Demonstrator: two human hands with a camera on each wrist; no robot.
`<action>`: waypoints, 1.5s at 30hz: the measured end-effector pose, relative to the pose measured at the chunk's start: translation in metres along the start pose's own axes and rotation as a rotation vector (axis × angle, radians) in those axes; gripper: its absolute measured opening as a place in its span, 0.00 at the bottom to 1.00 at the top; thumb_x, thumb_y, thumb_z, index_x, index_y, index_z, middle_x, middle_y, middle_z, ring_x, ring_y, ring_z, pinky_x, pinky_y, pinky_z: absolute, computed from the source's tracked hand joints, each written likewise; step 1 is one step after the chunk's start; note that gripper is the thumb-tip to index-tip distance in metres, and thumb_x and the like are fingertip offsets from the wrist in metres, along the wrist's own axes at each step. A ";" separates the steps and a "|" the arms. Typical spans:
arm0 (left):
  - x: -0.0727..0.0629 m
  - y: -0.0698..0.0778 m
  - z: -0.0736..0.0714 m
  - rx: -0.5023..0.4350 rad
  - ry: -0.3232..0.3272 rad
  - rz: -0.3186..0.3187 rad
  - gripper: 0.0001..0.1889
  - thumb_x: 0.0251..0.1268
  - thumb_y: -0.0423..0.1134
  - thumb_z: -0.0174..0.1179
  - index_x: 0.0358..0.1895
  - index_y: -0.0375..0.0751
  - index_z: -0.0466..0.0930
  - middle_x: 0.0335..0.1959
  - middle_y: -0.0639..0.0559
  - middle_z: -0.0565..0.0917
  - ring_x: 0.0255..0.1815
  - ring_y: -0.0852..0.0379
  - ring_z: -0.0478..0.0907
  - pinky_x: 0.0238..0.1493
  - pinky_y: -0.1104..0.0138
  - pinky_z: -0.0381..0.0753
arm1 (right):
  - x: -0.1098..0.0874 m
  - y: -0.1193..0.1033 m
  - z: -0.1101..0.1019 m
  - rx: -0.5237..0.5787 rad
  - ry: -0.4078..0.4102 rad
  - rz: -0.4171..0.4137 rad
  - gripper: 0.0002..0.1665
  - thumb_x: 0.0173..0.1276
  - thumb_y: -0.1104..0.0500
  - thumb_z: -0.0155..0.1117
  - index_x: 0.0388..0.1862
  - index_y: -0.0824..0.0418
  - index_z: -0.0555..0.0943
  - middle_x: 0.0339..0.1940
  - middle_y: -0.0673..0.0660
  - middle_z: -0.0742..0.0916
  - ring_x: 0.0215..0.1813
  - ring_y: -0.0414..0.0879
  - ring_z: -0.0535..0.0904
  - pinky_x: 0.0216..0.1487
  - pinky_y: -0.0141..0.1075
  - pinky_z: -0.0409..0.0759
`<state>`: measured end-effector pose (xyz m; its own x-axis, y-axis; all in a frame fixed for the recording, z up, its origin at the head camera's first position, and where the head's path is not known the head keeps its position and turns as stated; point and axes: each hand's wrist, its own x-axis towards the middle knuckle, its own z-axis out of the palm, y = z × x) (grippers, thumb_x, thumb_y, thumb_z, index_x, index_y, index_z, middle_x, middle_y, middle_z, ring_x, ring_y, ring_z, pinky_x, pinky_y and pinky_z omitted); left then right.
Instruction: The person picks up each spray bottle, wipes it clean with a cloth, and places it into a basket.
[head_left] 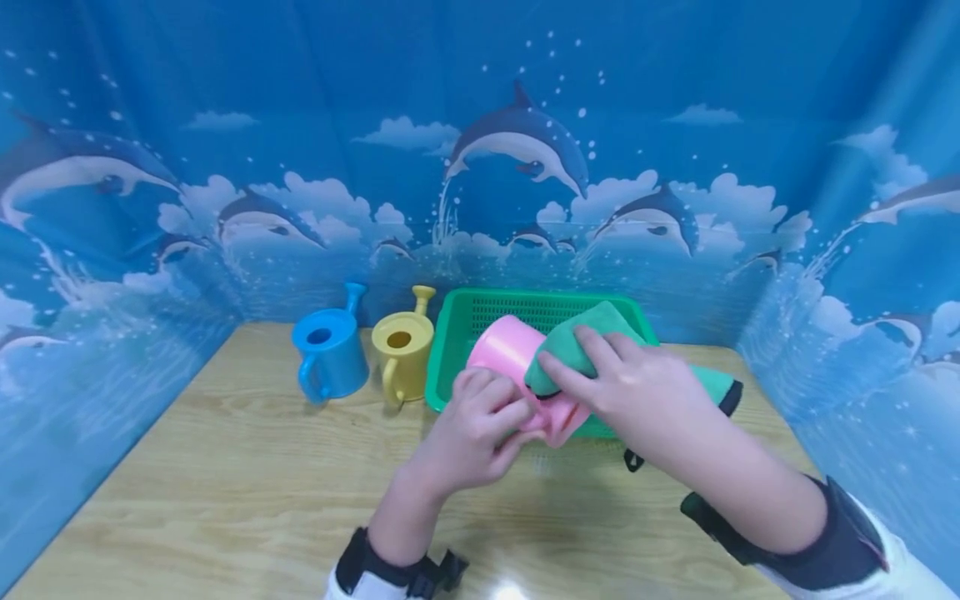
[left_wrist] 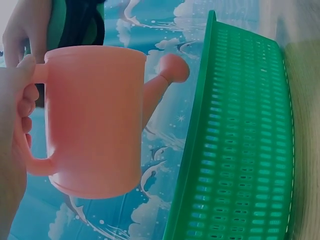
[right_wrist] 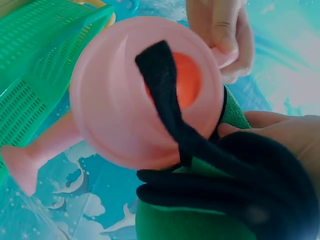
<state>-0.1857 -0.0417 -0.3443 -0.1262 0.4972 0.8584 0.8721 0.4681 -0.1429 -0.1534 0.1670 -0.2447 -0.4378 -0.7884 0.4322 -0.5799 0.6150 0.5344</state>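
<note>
A pink watering can (head_left: 508,343) is held tilted above the front of the green basket. My left hand (head_left: 476,425) grips its handle, with the fingers curled round it in the left wrist view. My right hand (head_left: 637,387) holds a green cloth (head_left: 567,348) with black edging against the can's side. Seen from the right wrist, the can's top (right_wrist: 110,100) has a round opening, partly crossed by a black strip (right_wrist: 162,90) of the cloth. The spout (left_wrist: 157,95) points away from the handle. Part of the cloth hangs past my right wrist.
Behind the can stands a green perforated basket (head_left: 437,358). To its left, a yellow watering can (head_left: 408,358) and a blue watering can (head_left: 341,358) stand upright on the wooden table (head_left: 247,492). A blue dolphin-print curtain (head_left: 337,108) encloses the back and sides.
</note>
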 end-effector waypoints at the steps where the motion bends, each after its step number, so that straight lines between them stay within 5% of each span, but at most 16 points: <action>1: 0.000 0.000 0.000 -0.003 -0.001 0.002 0.17 0.75 0.51 0.47 0.29 0.47 0.75 0.29 0.55 0.74 0.34 0.57 0.69 0.43 0.62 0.67 | 0.003 0.000 0.002 0.008 -0.004 -0.001 0.34 0.50 0.57 0.79 0.58 0.52 0.79 0.47 0.65 0.84 0.38 0.56 0.85 0.20 0.39 0.80; 5: 0.000 0.002 0.001 -0.001 -0.019 0.006 0.18 0.75 0.51 0.47 0.28 0.47 0.75 0.30 0.55 0.74 0.34 0.57 0.69 0.43 0.62 0.67 | 0.016 0.000 0.012 0.018 -0.035 -0.013 0.36 0.49 0.44 0.78 0.57 0.52 0.78 0.47 0.64 0.85 0.36 0.55 0.85 0.22 0.39 0.81; 11: -0.001 0.004 0.003 0.005 -0.031 0.011 0.16 0.75 0.52 0.47 0.30 0.48 0.75 0.31 0.55 0.73 0.35 0.56 0.68 0.44 0.62 0.67 | 0.035 0.001 0.021 0.029 -0.151 -0.010 0.60 0.31 0.16 0.67 0.60 0.50 0.77 0.49 0.62 0.84 0.38 0.54 0.84 0.24 0.40 0.82; 18: -0.001 0.007 0.005 -0.018 -0.036 0.020 0.16 0.76 0.50 0.46 0.29 0.47 0.74 0.30 0.55 0.72 0.36 0.55 0.68 0.44 0.62 0.66 | 0.049 -0.003 0.026 0.048 -0.183 -0.079 0.56 0.36 0.20 0.68 0.62 0.46 0.75 0.52 0.60 0.83 0.43 0.53 0.84 0.31 0.41 0.84; 26: -0.001 0.006 0.005 -0.021 -0.011 0.010 0.17 0.75 0.51 0.47 0.28 0.48 0.74 0.29 0.55 0.72 0.35 0.56 0.68 0.45 0.61 0.67 | 0.040 0.002 0.024 0.074 -0.222 -0.079 0.60 0.35 0.16 0.64 0.64 0.47 0.74 0.57 0.61 0.81 0.50 0.55 0.82 0.34 0.43 0.85; 30: -0.002 0.003 0.004 -0.010 0.011 -0.009 0.18 0.74 0.52 0.48 0.27 0.47 0.74 0.28 0.55 0.72 0.34 0.57 0.69 0.44 0.61 0.67 | 0.032 0.007 0.021 0.112 -0.204 -0.065 0.50 0.45 0.22 0.66 0.64 0.46 0.74 0.58 0.61 0.81 0.54 0.56 0.82 0.34 0.42 0.84; 33: -0.003 0.000 0.003 0.005 0.015 -0.026 0.18 0.74 0.53 0.48 0.28 0.47 0.75 0.28 0.55 0.72 0.34 0.56 0.69 0.44 0.61 0.67 | 0.024 0.010 0.018 0.136 -0.168 -0.065 0.36 0.55 0.40 0.73 0.63 0.45 0.76 0.58 0.61 0.82 0.54 0.56 0.81 0.33 0.41 0.84; 37: -0.005 -0.002 0.001 0.008 0.002 -0.058 0.17 0.73 0.53 0.49 0.30 0.46 0.76 0.28 0.55 0.73 0.34 0.56 0.69 0.45 0.61 0.68 | 0.014 0.011 0.013 0.109 -0.118 -0.094 0.36 0.54 0.64 0.75 0.62 0.46 0.77 0.56 0.62 0.82 0.51 0.56 0.82 0.33 0.41 0.84; 45: -0.006 -0.004 0.000 0.010 -0.008 -0.055 0.16 0.73 0.53 0.50 0.30 0.47 0.74 0.27 0.55 0.71 0.33 0.56 0.69 0.44 0.61 0.68 | 0.005 0.007 0.006 0.054 -0.075 -0.113 0.37 0.50 0.66 0.77 0.59 0.48 0.78 0.53 0.63 0.83 0.47 0.57 0.83 0.35 0.43 0.84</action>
<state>-0.1888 -0.0466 -0.3493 -0.1777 0.4765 0.8611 0.8590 0.5020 -0.1006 -0.1637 0.1672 -0.2435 -0.4170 -0.8526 0.3148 -0.6637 0.5223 0.5355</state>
